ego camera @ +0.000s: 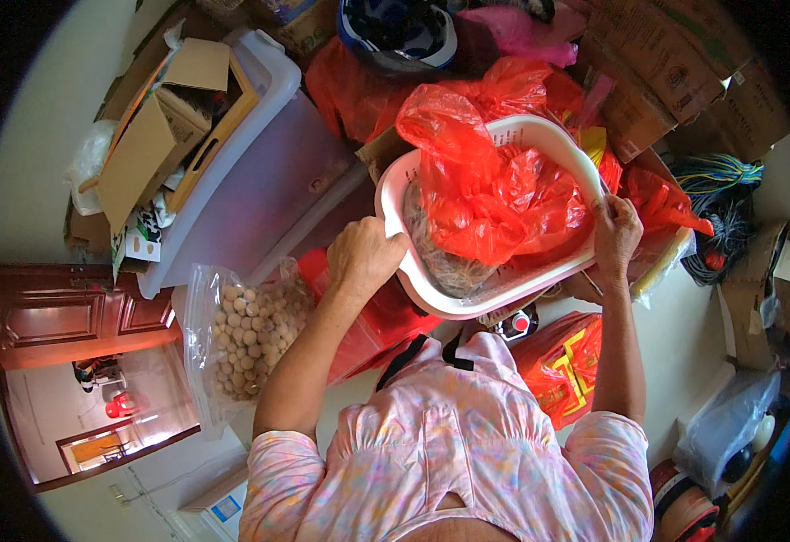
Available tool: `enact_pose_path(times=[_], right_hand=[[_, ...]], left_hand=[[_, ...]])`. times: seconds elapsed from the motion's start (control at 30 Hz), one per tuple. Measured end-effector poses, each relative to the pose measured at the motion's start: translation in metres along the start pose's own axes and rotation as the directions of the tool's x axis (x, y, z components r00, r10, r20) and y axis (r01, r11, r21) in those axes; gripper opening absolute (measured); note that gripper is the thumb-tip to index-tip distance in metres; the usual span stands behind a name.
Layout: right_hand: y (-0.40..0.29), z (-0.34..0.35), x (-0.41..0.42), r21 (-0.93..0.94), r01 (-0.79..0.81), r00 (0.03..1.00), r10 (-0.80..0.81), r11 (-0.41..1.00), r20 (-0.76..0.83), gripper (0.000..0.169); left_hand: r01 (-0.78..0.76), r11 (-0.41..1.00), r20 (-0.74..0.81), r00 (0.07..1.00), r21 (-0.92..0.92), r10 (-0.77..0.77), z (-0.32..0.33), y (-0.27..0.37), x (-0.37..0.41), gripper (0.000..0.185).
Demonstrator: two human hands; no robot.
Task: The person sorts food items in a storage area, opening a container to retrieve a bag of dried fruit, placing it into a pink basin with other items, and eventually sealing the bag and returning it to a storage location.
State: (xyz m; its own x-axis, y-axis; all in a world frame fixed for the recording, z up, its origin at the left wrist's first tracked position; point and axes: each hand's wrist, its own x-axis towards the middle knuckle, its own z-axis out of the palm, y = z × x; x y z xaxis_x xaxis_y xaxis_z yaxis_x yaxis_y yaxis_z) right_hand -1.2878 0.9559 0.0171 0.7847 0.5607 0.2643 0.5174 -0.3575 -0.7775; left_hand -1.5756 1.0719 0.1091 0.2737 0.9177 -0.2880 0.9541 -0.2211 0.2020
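Note:
A white plastic basket (439, 303) with slotted walls is held out before me, tilted, between both hands. My left hand (366, 256) grips its left rim, and my right hand (617, 227) grips the rim on the right. Inside lies a crumpled red plastic bag (476, 217), part of which rises over the far left rim. Beneath it, along the basket's near left side, shows a brownish, fibrous bundle (456, 271) that seems wrapped in clear plastic; what it is I cannot tell. The bag hides most of the basket's bottom.
Left of me stands a large translucent storage bin (259, 169) with cardboard on top. A clear bag of round, pale balls (249, 332) is by my left forearm. Cardboard boxes (659, 61) are stacked at the far right, near bundled cables (720, 203). A red printed bag (561, 366) sits below my right arm.

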Motion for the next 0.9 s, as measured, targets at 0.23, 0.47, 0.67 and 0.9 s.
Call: enact_pose_path(times=[0.23, 0.47, 0.67, 0.9], right_hand=[[0.004, 0.0, -0.004, -0.04, 0.015, 1.0, -0.015, 0.999, 0.002, 0.019], [0.01, 0.003, -0.004, -0.033, -0.003, 1.0, 0.003, 0.999, -0.01, 0.019], [-0.01, 0.0, -0.004, -0.338, 0.188, 0.959, -0.247, 0.922, -0.14, 0.022], [-0.117, -0.014, -0.025, 0.593, 0.311, 0.595, -0.639, 0.742, 0.488, 0.023]], left_hand=[[-0.079, 0.628, -0.117, 0.993, -0.774, -0.02, 0.009, -0.009, 0.007, 0.021], [-0.134, 0.667, -0.124, 0.99, -0.733, 0.062, -0.004, -0.001, 0.0, 0.025], [-0.138, 0.539, -0.165, 0.986, -0.831, -0.001, 0.006, 0.001, 0.001, 0.023], [-0.257, 0.613, -0.28, 0.958, -0.747, 0.06, -0.006, 0.012, -0.008, 0.024]])
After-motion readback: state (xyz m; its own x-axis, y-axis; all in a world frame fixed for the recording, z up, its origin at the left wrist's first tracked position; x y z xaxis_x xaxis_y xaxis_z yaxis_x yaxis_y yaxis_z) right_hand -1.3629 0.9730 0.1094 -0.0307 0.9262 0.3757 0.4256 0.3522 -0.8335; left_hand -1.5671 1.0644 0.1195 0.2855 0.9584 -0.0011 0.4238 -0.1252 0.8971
